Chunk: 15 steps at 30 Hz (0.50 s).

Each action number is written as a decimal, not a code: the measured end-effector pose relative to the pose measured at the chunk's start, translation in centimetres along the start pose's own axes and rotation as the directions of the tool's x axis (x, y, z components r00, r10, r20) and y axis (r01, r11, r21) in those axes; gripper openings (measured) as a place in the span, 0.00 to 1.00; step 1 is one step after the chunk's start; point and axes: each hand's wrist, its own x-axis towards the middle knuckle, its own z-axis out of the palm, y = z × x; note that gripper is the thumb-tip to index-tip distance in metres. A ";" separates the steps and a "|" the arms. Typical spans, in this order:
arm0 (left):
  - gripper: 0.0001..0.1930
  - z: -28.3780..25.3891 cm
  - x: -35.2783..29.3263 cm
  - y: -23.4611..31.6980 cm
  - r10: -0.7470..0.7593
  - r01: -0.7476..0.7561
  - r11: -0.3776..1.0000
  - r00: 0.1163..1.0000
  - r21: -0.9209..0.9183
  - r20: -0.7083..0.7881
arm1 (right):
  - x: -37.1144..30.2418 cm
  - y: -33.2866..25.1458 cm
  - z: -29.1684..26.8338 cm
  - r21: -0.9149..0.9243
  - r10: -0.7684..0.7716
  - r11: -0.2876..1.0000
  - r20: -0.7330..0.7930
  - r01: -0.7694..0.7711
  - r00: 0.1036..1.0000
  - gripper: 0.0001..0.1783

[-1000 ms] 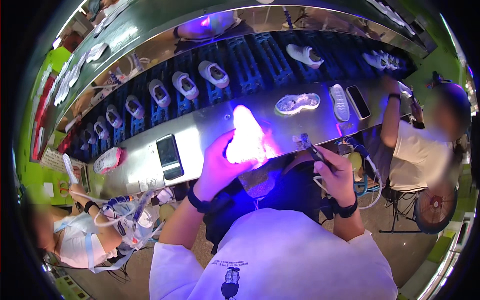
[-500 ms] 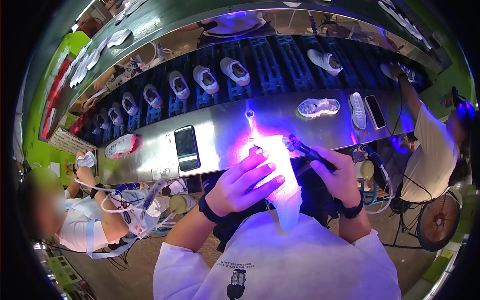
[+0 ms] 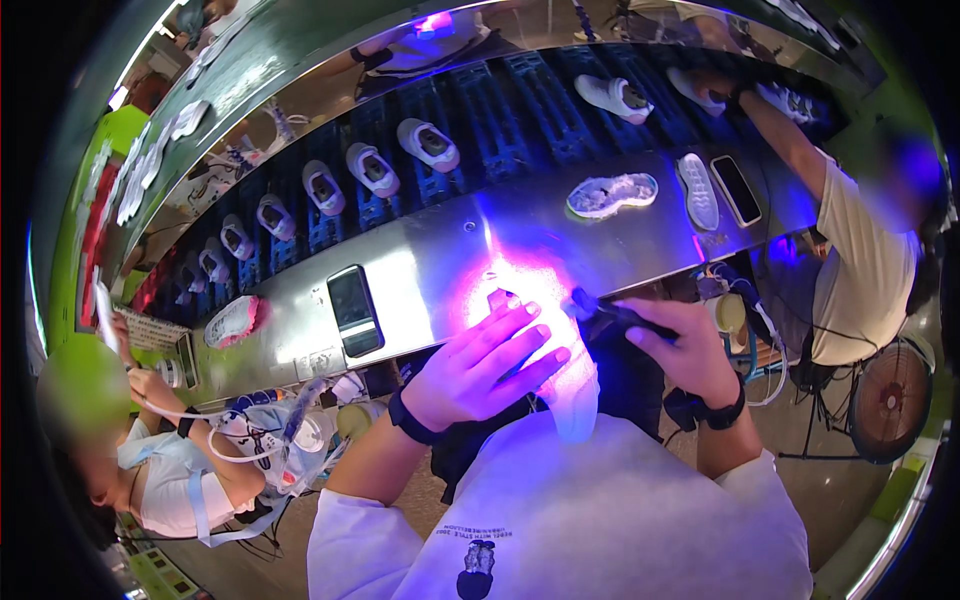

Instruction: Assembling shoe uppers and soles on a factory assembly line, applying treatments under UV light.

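Note:
A pale white shoe is held in front of my chest, its near end pointing toward me. Strong violet-white glare washes out its upper part, so the surface there is hard to make out. My left hand lies along its left side, with the fingers reaching over it and the thumb side lost in the glare. In my right hand is a black-handled brush, gripped between thumb and fingers. Its dark head, blurred by the light, is at the shoe's right edge; whether it touches cannot be told.
A metal bench bears a phone, a pink-edged sole, a white sole, another sole and a second phone. Beyond, a blue slatted conveyor carries several shoes. People sit left and right; a round fan stands at right.
My view has turned slightly, so the bench appears tilted. The brush has shifted a little lower along the shoe. The person at right now reaches to a shoe on the conveyor; the left person lifts a white piece.

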 end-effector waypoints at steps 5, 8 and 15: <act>0.20 1.4 -0.2 -0.4 -0.034 0.034 0.999 0.999 0.006 0.030 | 0.4 1.3 0.0 0.057 0.071 0.996 -0.022 -0.069 0.997 0.19; 0.21 1.7 -0.3 -0.7 -0.101 0.101 0.994 0.995 -0.031 0.003 | -0.6 3.0 -0.5 0.136 0.034 0.990 0.055 -0.041 0.998 0.18; 0.28 3.1 -0.9 -0.9 -0.257 0.255 0.965 0.966 -0.058 -0.020 | -1.5 3.2 -0.8 0.241 0.183 0.946 0.159 -0.218 0.970 0.18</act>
